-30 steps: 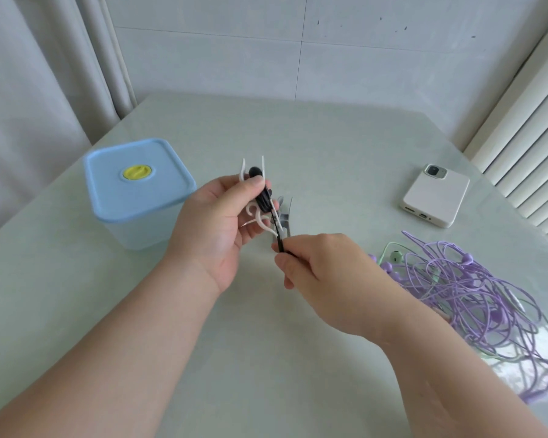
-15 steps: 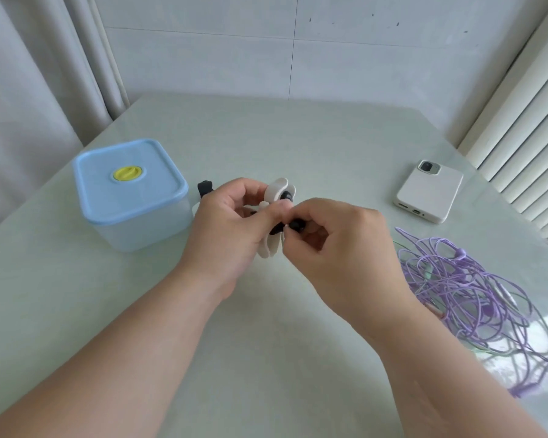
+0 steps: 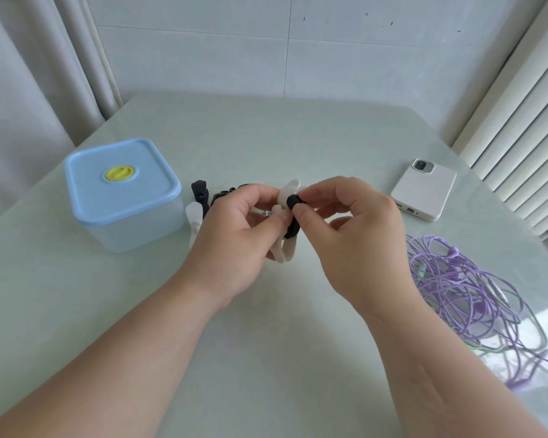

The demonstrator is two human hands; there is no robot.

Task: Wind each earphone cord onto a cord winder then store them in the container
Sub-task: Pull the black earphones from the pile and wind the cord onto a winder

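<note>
Grips: left hand (image 3: 231,238) pinches white winder (image 3: 289,188), right hand (image 3: 358,245) black winder (image 3: 293,224); container (image 3: 124,229) (lidded), phone (image 3: 424,192), purple cords (image 3: 462,286) nearby.

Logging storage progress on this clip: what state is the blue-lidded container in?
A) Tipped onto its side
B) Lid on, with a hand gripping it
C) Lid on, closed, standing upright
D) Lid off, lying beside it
C: the blue lid sits flat on the upright container, and neither hand touches it.
</note>
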